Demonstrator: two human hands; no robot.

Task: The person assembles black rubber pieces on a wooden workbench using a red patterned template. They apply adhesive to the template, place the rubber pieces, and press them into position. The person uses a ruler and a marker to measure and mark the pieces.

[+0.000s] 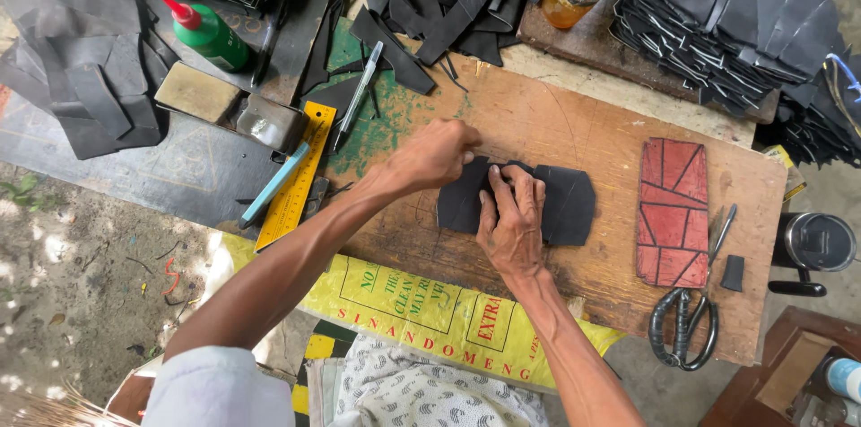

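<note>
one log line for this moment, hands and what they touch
left hand: pressing black piece | right hand: flat on it | surface: wooden board | nearby: red pattern, scissors

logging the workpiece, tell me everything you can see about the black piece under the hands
The black piece is a flat, matte sheet, leather-like, with angled corners at its right end. It lies on the wooden board, left of a red patterned panel. The right hand presses its middle; the left hand pinches its upper left edge.
</note>
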